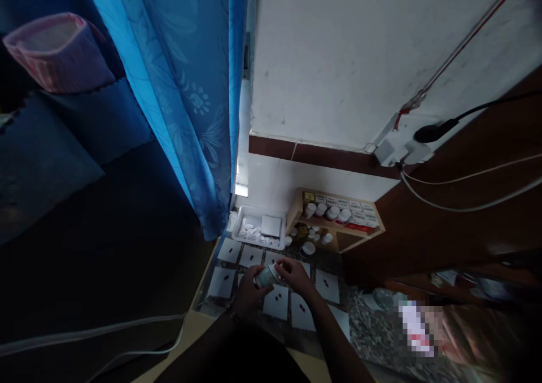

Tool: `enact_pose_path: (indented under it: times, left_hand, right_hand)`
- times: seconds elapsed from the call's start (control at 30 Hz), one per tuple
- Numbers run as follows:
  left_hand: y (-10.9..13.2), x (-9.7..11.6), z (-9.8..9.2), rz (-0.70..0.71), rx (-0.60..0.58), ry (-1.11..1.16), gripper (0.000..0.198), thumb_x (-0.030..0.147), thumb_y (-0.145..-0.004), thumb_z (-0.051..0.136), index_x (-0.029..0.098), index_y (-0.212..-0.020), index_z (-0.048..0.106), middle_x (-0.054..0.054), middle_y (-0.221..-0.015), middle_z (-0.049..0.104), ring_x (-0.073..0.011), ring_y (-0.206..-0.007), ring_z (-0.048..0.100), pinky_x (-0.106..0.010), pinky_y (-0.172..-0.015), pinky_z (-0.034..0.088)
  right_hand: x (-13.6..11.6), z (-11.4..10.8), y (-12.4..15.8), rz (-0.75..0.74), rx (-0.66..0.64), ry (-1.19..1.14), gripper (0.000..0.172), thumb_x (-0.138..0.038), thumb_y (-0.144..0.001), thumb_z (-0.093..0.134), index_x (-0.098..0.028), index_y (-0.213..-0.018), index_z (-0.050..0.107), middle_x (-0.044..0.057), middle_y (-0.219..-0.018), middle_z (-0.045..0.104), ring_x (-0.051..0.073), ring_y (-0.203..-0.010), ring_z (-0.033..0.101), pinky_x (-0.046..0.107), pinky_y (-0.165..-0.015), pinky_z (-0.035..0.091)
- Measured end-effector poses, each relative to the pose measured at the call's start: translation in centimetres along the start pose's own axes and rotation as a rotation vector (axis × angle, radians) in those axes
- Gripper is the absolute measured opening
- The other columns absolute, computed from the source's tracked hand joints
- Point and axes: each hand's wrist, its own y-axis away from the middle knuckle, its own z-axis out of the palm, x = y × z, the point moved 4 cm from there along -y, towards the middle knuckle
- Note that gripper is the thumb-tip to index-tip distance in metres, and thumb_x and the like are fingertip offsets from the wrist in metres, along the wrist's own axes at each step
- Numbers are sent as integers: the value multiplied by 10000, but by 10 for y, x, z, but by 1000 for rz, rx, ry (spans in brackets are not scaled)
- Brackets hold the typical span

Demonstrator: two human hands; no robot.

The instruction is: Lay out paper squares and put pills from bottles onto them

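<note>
At the near edge of the speckled granite counter (pixel 364 326), we find both hands over a white pill bottle (pixel 266 275) with a green label. The left hand (pixel 248 292) cups its body; the right hand (pixel 294 275) closes on its upper end, so the bottle is clamped between them, above the paper squares (pixel 275 304). The squares lie in rows across the counter, and those we can read each carry a small dark capsule (pixel 277 297) or two. We record the step in hand as work on this bottle; whether a cap is being turned, we cannot tell. Any next move calls for care, since the hands sit directly over the squares. Toward the far edge stand a white plastic tray (pixel 249 209) of paper slips (pixel 252 230) and a wooden rack (pixel 296 202) holding white bottles (pixel 320 209) and cartons (pixel 355 210).
</note>
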Motion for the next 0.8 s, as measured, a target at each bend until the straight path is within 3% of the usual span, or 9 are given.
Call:
enact_pose_path:
  times: [0.17, 0.3, 0.37, 0.53, 0.6, 0.67, 0.73, 0.8]
  left_hand:
    - [2, -6, 4, -52, -59, -22, 441, 239, -603, 714, 159, -1023, 602, -56, -986, 638, -214, -885, 567, -268, -686, 442]
    - [3, -13, 7, -64, -181, 23, 423, 228, -611, 707, 155, -1017, 612, -43, -968, 660, -205, -879, 577, -277, -748, 437]
    - [4, -16, 7, -62, -203, 17, 413, 225, -624, 693, 159, -1022, 604, -41, -973, 655, -203, -890, 572, -270, -746, 437]
    - [10, -15, 10, -35, -179, -89, 426, 140, -596, 653, 175, -1010, 560, -24, -957, 627, -186, -870, 558, -265, -754, 427]
    - [12, -12, 13, -31, -182, -89, 431, 98, -593, 612, 168, -1012, 541, -29, -951, 621, -183, -856, 562, -269, -755, 430]
    - [12, -11, 16, -34, -180, -71, 444, 84, -588, 600, 171, -1020, 538, -38, -983, 623, -192, -884, 566, -278, -777, 435]
    - [10, -12, 17, -42, -175, -65, 441, 79, -569, 613, 177, -995, 556, -36, -997, 633, -201, -911, 568, -287, -802, 435]
    - [8, -16, 18, -55, -185, -70, 413, 74, -553, 619, 176, -951, 579, -26, -954, 652, -202, -889, 578, -287, -793, 441]
  right_hand:
    - [-8, 1, 3, -12, -11, 94, 318, -455, -763, 524, -156, -790, 628, -21, -564, 523, 114, -541, 464, 225, -524, 323]
    - [-15, 0, 11, -146, -107, 76, 350, -446, -788, 494, -174, -973, 614, 2, -697, 589, 125, -615, 506, 230, -581, 365]
    - [-14, 0, 14, -123, -116, 133, 389, -470, -792, 485, -185, -1030, 601, 19, -756, 618, 135, -640, 529, 237, -598, 371]
    - [-9, 12, 21, 37, -123, 426, 357, -434, -838, 414, -174, -738, 636, 39, -637, 605, 152, -631, 538, 249, -594, 335]
    - [-13, 19, 24, -58, -154, 376, 247, -361, -798, 479, -179, -865, 632, 41, -745, 636, 146, -682, 552, 241, -616, 350]
    - [-19, 21, 27, -146, -137, 308, 367, -327, -743, 547, -201, -1087, 565, 49, -912, 644, 149, -778, 567, 238, -661, 370]
    - [-19, 20, 28, -98, -105, 327, 414, -359, -744, 552, -214, -1132, 536, 49, -919, 644, 158, -796, 574, 242, -672, 373]
    - [-15, 19, 28, 13, -99, 417, 294, -399, -780, 505, -200, -975, 600, 40, -772, 640, 163, -720, 573, 249, -642, 364]
